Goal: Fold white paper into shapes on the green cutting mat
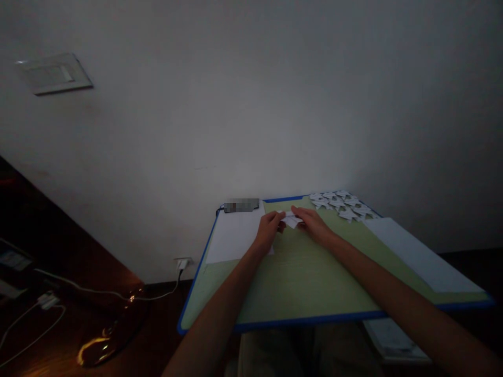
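Note:
A small white folded paper piece point(291, 220) lies near the far middle of a green board with a blue edge point(298, 283). My left hand point(269, 228) pinches its left end, fingers curled on it. My right hand point(313, 223) presses and holds its right end, fingers closed over the fold. Both forearms reach across the board from the near side. A heap of several finished white folded pieces point(341, 204) sits at the board's far right corner, just beyond my right hand.
A white sheet point(234, 233) lies on the board's far left, another white sheet point(420, 256) along its right side. A dark blurred item point(241, 205) sits at the far edge. A wall plug with white cables point(183, 263) is at left. A light wall point(251, 104) stands behind.

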The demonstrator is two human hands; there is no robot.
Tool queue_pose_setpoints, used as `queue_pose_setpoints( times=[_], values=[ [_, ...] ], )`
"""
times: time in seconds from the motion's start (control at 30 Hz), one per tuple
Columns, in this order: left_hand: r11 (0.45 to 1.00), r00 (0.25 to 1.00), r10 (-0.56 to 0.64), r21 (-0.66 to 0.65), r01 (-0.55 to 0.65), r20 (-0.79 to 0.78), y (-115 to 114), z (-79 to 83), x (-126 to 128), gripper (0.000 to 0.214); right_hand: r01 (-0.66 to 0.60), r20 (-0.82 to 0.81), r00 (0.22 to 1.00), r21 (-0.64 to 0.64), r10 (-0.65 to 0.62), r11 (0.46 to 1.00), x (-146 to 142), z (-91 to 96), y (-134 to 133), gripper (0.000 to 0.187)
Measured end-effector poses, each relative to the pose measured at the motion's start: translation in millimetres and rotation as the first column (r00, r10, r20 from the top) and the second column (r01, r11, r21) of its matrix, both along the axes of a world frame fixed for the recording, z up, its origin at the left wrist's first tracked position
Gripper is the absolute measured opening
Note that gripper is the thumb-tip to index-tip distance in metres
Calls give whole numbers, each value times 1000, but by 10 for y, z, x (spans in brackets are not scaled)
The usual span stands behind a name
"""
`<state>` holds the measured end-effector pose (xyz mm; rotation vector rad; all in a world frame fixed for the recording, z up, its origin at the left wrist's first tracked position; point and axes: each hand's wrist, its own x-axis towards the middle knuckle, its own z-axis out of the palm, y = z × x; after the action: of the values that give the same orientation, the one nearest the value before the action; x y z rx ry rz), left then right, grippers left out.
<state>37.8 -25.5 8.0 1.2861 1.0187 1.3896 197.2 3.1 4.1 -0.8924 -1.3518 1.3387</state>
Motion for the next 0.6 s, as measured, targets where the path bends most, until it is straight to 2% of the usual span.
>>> queue_pose_setpoints(
  times=[0.13, 0.27, 0.43, 0.6],
  values=[
    [997, 997, -74, 14, 74, 30, -11, -4, 1, 40, -141, -107, 986, -141, 127, 980, -15, -23, 3, 47],
    [989, 985, -146, -15, 148, 90, -32, 4, 17, 39, -225, -228, 958, -215, 175, 950, 10, 22, -19, 38],
    [983, 977, -160, -74, 171, 139, -32, -14, 39, 39, -266, -195, 953, -182, 230, 947, 33, 22, -8, 30],
    [961, 972, -195, -169, 217, 134, -36, -30, 65, 50, -312, -157, 944, -130, 291, 941, 22, -16, -1, 32]
  ],
)
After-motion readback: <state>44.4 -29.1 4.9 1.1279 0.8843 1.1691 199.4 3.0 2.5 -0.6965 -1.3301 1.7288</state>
